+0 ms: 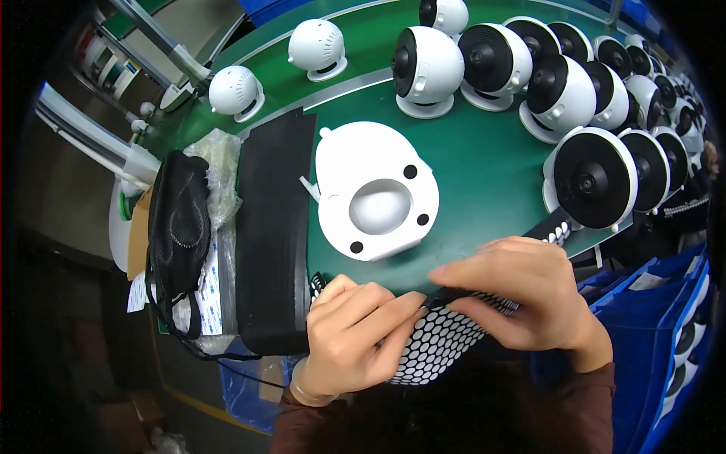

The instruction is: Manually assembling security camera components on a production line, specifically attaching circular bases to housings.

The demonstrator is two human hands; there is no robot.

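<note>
"Brown sleeves (597, 401) lie nearest. What are the hands busy with?"

"Just beyond, the left hand (352, 333) pinches the black edge of a dotted sheet (439, 348) between thumb and forefinger; its other fingers curl in together."

"And the right hand (529, 291)?"

"Over the sheet's right stretch. Thumb and forefinger tips stand apart about that same edge; whether they grip it, I cannot tell."

"Any dot loose on a fingertip?"

"None that I can see. Farther on, a white device (378, 144) lies flat side up on the green table (484, 181), right of the black mat (276, 227), touched by neither hand. Three black dots (411, 172) sit spread around its round hollow."

"So that one is done?"

"I'd judge those three placed; whether another spot lacks one, I can't make out. Plenty of spots remain on the sheet."

"And the rest?"

"Many round cameras (578, 91) stand at the far right, and two white balls (316, 47) on stands at the far left. Their undersides are hidden, so which are finished doesn't show."
</note>
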